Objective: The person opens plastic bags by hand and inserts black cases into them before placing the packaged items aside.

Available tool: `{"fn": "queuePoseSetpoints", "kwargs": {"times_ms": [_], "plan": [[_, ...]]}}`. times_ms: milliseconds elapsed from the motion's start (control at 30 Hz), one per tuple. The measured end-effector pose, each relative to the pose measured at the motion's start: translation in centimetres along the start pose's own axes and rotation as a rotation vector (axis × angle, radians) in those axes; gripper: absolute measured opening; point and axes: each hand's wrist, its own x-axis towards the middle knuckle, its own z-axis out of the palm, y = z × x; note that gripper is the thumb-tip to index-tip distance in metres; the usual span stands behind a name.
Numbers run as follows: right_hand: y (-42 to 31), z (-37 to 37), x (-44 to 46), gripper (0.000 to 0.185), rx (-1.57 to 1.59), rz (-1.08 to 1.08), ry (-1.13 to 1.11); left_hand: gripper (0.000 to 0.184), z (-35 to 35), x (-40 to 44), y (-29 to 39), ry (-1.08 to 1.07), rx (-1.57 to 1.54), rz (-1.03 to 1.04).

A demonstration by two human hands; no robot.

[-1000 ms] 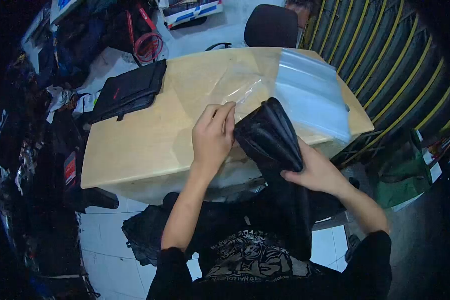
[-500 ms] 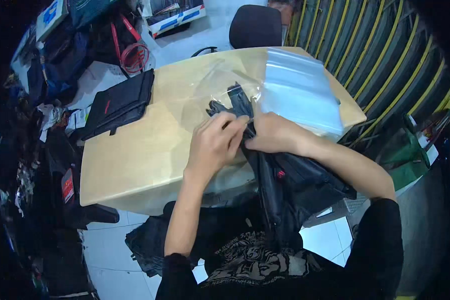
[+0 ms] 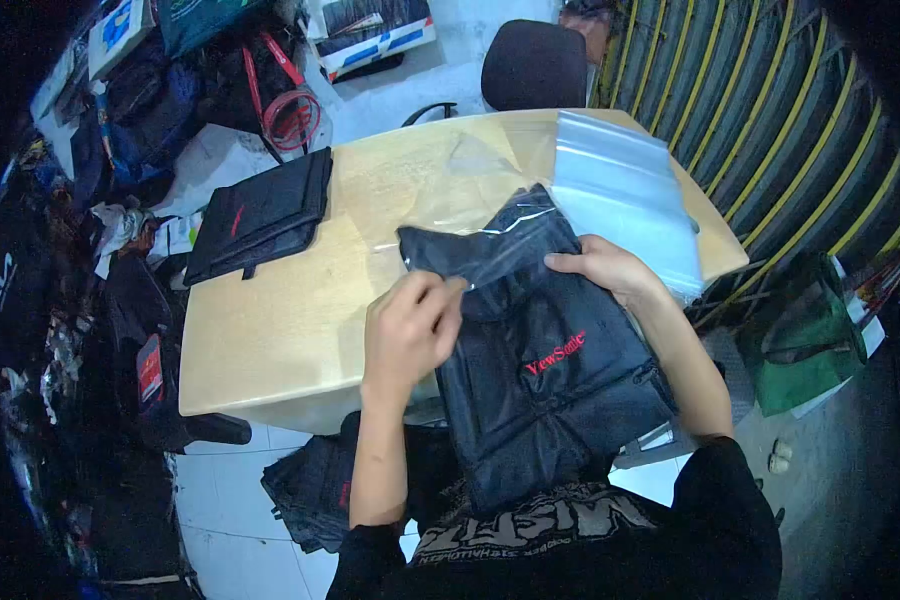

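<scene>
A black fabric bag (image 3: 560, 390) with red lettering lies spread over the table's front edge and my lap, its upper end inside the mouth of a clear plastic bag (image 3: 470, 185). My left hand (image 3: 415, 330) pinches the rim of the plastic at the bag's upper left. At the bag's upper right side, my right hand (image 3: 620, 272) holds the black bag, thumb on top and the other fingers hidden beneath it. A stack of clear plastic bags (image 3: 625, 200) lies on the right of the wooden table (image 3: 270, 340).
Folded black bags (image 3: 260, 215) lie at the table's left end. More black bags (image 3: 310, 490) are low at the left, near the floor. A dark chair (image 3: 535, 65) stands behind the table. Yellow-striped slats (image 3: 760, 120) and a green bag (image 3: 805, 340) are at the right.
The black bag has been spread flat with its lettering facing up, and its upper end is under the plastic. My right hand has moved right, away from my left hand.
</scene>
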Motion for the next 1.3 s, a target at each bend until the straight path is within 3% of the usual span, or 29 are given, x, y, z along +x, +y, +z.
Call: {"fn": "queuePoseSetpoints", "kwargs": {"times_ms": [100, 133, 200, 267, 400, 500, 667, 767, 800, 933, 1033, 1067, 1167, 1233, 1300], "plan": [[-1.0, 0.0, 0.3, 0.045, -0.028, 0.143, 0.094, 0.015, -0.5, 1.5, 0.7, -0.166, 0.096, 0.179], [-2.1, 0.4, 0.0, 0.043, 0.096, 0.255, 0.105, 0.017, -0.8, 1.7, 0.9, -0.258, 0.162, 0.136], [-0.5, -0.7, 0.1, 0.042, 0.452, 0.214, -0.046, 0.021, -1.2, 2.3, 0.9, -0.431, 0.301, 0.056], [2.3, -1.4, -0.4, 0.042, 0.812, 0.122, -0.161, 0.029, -1.0, 2.2, 0.1, -0.457, 0.374, 0.076], [5.6, 0.3, -2.7, 0.048, 1.052, -0.026, -0.08, 0.04, 1.7, 2.1, -1.2, -0.418, 0.337, 0.081], [5.1, 1.3, -3.4, 0.048, 0.905, -0.101, 0.034, 0.038, 5.2, 3.9, -1.5, -0.422, 0.318, 0.132], [2.5, 3.0, -3.1, 0.036, 0.941, 0.065, 0.015, 0.024, 9.0, 7.8, -1.0, -0.403, 0.192, 0.377], [4.7, 1.8, -0.4, 0.035, 0.91, 0.018, -0.056, 0.014, 9.9, 8.2, 0.2, -0.408, 0.082, 0.44], [4.9, 2.0, 0.2, 0.033, 0.832, 0.034, 0.036, 0.007, 10.1, 8.1, 0.9, -0.396, 0.079, 0.449], [5.2, 2.4, 1.5, 0.028, 0.092, -0.316, 0.237, 0.009, 10.2, 9.1, 0.7, -0.362, -0.016, 0.449], [5.6, 2.7, 2.1, 0.023, 0.508, -0.146, 0.172, 0.011, 10.0, 9.1, 0.5, -0.436, 0.039, 0.418], [5.9, 2.7, 2.3, 0.02, 0.456, -0.19, 0.214, 0.012, 9.9, 9.1, 0.2, -0.481, 0.021, 0.32], [5.6, 3.8, 1.8, 0.019, 0.684, -0.328, 0.136, 0.016, 9.5, 9.2, -0.4, -0.499, -0.023, 0.23], [5.3, 4.1, 1.8, 0.022, 0.411, -0.562, 0.16, 0.018, 8.7, 9.8, 0.0, -0.561, 0.018, 0.154], [3.7, 3.8, 0.3, 0.026, 1.144, -0.114, -0.011, 0.018, 8.3, 9.9, 0.1, -0.574, 0.042, 0.155]]}}
